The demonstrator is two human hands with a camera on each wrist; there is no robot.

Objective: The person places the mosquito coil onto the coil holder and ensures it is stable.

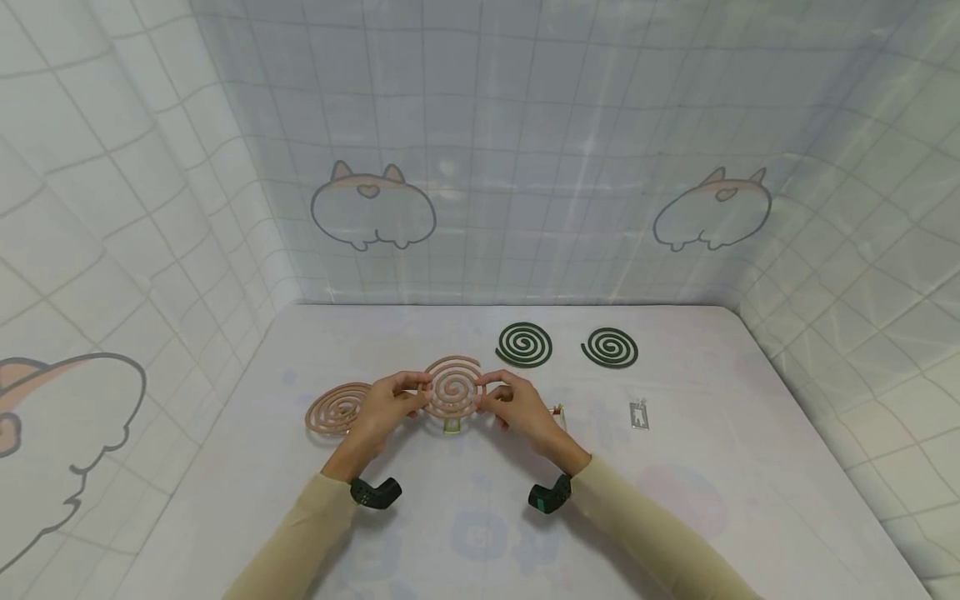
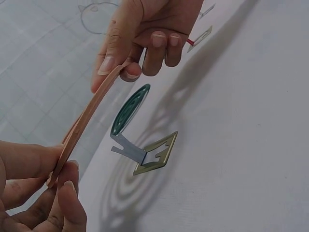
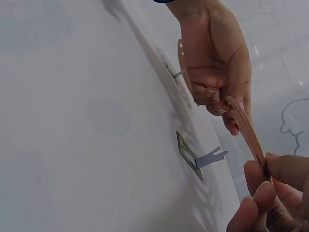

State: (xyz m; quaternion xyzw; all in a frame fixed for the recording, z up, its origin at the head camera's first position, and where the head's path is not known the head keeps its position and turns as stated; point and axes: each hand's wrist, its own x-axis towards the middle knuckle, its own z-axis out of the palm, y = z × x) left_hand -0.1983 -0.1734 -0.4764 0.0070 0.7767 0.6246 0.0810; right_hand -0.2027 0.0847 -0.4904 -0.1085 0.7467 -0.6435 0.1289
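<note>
A brown mosquito coil (image 1: 453, 388) is held up between the two hands, tilted, with its spiral facing the head camera. My left hand (image 1: 384, 408) pinches its left edge between thumb and fingers; my right hand (image 1: 527, 410) pinches the opposite edge. In both wrist views the coil shows nearly edge-on. Under it on the table stands a small metal coil stand (image 2: 157, 154) with a yellowish frame base and a raised forked tab (image 3: 208, 158). A gap separates coil and tab in the wrist views.
Left of the left hand, a second brown coil (image 1: 337, 408) sits raised on its own stand. Two green coils (image 1: 523, 344) (image 1: 611, 348) lie farther back. A silver stand (image 1: 639, 414) lies at right; another stand with red (image 1: 560, 414) is partly hidden behind the right hand. Patterned cloth walls surround the table.
</note>
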